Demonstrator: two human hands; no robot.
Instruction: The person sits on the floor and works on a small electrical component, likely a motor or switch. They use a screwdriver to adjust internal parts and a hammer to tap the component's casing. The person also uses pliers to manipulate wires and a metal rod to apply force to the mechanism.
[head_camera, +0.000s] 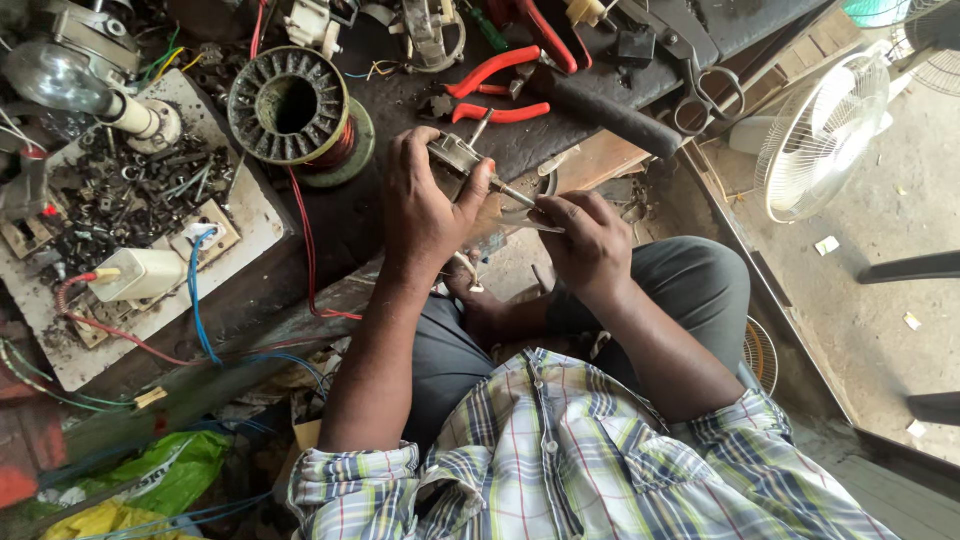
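**Small metal part pinned between both hands, tool coming in from the right**

Left hand (425, 205) is wrapped around a small grey metal part (458, 155), thumb and fingers clamped on it, held up off the desk (560, 140) at its near edge, above the lap. Right hand (590, 245) is closed on a thin metal tool (520, 200), looks like a blade or screwdriver shaft; can't tell which, grip end is hidden in the fist.

Key relation: the tool's long axis runs on a diagonal, from the right hand at lower right up-left into the part. Tip meets the part just right of the left thumb. Hands sit close, nearly touching, left one further from the body and nearer the desk.

Part itself: dull grey, angular, bracket-like, with a thin pin or wire stub sticking up from its top. Mostly covered by fingers, so its full shape isn't readable.

Around it: red-handled pliers (495, 90) lie just beyond the part, a wound stator core (292, 105) with copper wire to the left, scissors (700, 95) and a black-handled tool (610, 115) to the right. White fan (820, 135) stands on the floor, well apart.
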